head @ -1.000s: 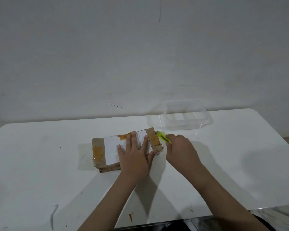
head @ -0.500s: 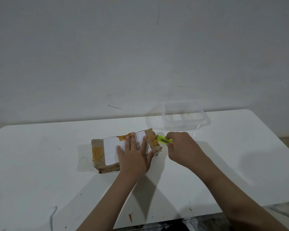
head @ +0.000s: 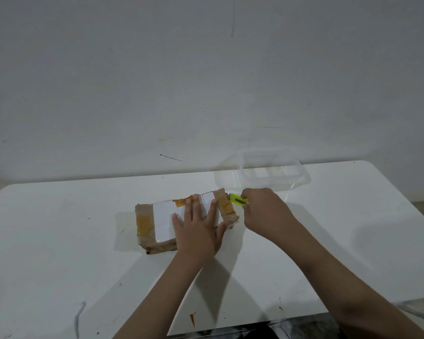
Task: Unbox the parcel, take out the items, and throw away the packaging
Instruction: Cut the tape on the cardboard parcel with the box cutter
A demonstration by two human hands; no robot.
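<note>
on white table, flat left hand [head: 198, 232] presses brown taped parcel [head: 157, 222]; right hand [head: 264, 211] grips cutter [head: 238, 199].

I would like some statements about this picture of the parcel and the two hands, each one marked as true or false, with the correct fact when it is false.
1. The left hand lies flat on top of the parcel. True.
2. The right hand holds a red pair of scissors. False: it grips a yellow-green cutter.
3. The cutter is at the parcel's right end. True.
4. The clear plastic container stands on top of the parcel. False: it stands on the white table, behind the right hand.
5. The parcel is already open, with its items beside it. False: it is still wrapped and taped.
</note>
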